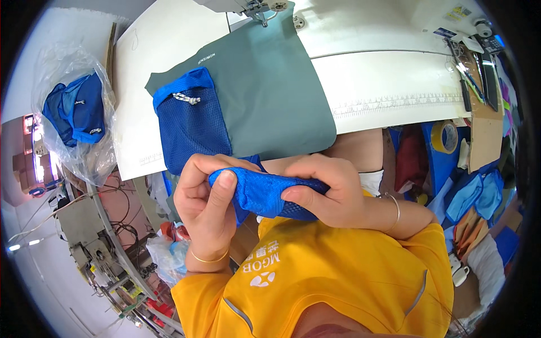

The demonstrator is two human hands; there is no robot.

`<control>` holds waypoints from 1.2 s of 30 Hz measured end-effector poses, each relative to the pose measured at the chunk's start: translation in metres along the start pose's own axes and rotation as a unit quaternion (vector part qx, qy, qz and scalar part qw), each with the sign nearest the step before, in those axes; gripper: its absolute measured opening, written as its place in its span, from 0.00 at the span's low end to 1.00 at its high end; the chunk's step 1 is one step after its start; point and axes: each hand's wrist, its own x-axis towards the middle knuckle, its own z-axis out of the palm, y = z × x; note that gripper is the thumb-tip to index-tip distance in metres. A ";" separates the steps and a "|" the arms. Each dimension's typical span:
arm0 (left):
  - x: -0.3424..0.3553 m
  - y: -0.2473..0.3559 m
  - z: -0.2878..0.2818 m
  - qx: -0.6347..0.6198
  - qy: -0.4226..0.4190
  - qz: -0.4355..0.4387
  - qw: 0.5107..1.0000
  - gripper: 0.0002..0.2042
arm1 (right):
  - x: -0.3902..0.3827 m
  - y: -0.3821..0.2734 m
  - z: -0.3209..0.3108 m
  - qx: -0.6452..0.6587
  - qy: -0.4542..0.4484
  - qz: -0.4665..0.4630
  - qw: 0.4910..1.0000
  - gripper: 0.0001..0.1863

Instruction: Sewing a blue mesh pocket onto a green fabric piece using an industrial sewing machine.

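My left hand (204, 194) pinches the left end of a bright blue fabric piece (260, 194), thumb on top. My right hand (321, 191) grips its right end, thumb pressing on it; dark blue mesh shows there. The piece is held up in front of my yellow shirt, at the worktable's near edge. Just beyond, on the white table (389, 81), lie a grey-green panel (276, 107) and a blue mesh pouch (191, 129) with a knotted black-and-white cord. The panel reaches a sewing machine (259, 12) at the top.
A clear plastic bag (73, 112) with blue pouches is at the left, above metal framework and cables. At the right are scissors and tools (465, 73) on cardboard, a yellow tape roll (445, 136) and heaped coloured fabric (473, 197). A printed ruler scale runs along the table.
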 end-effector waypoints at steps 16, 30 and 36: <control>0.031 0.059 0.017 0.194 0.018 0.031 0.980 0.04 | 0.030 -0.027 -0.006 0.007 -0.025 0.030 0.999 0.09; 0.211 -0.055 -0.022 0.441 -0.199 0.028 0.875 0.05 | 0.101 0.057 -0.015 -0.168 0.081 0.269 0.945 0.12; 0.166 -0.042 -0.030 0.525 -0.203 0.094 0.821 0.05 | 0.082 0.030 -0.016 -0.127 0.003 0.359 0.924 0.11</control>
